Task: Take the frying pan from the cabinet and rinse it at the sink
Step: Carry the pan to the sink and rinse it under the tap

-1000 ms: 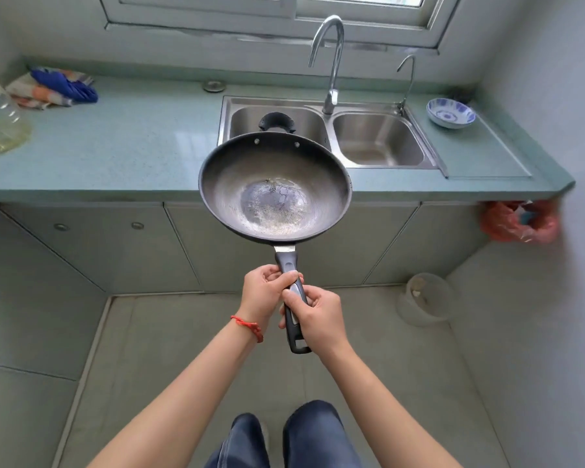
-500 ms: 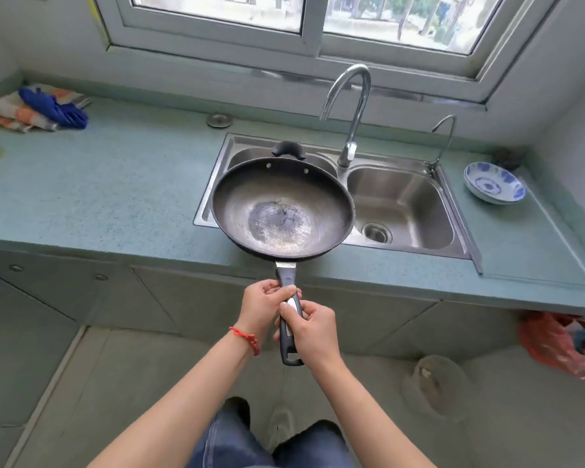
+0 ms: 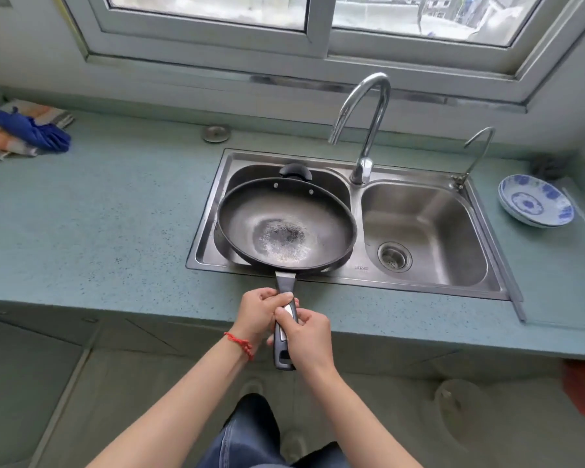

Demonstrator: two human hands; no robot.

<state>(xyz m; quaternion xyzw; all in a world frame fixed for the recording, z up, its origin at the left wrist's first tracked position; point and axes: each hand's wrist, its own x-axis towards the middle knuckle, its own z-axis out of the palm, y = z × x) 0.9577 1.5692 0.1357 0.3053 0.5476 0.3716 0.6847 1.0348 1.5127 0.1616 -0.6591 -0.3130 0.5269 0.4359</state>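
A dark frying pan (image 3: pixel 286 228) with a worn pale patch in its middle hangs level over the left basin of the steel double sink (image 3: pixel 426 228). Its long black handle points back toward me. My left hand (image 3: pixel 257 314) grips the handle nearer the pan. My right hand (image 3: pixel 306 336) grips it just behind, toward the handle's end. The tall curved tap (image 3: pixel 365 130) stands behind the divider between the basins, its spout above the pan's far right side. No water is running.
A thin second tap (image 3: pixel 475 153) stands at the sink's back right. A blue-patterned bowl (image 3: pixel 536 201) sits on the green counter (image 3: pixel 98 214) to the right. Folded cloths with a blue one (image 3: pixel 31 131) lie far left. A metal disc (image 3: pixel 216 133) lies behind the sink.
I have stepped up to the counter. The pan has travelled forward from in front of the cabinets to over the left basin. Both hands kept their hold on the handle.
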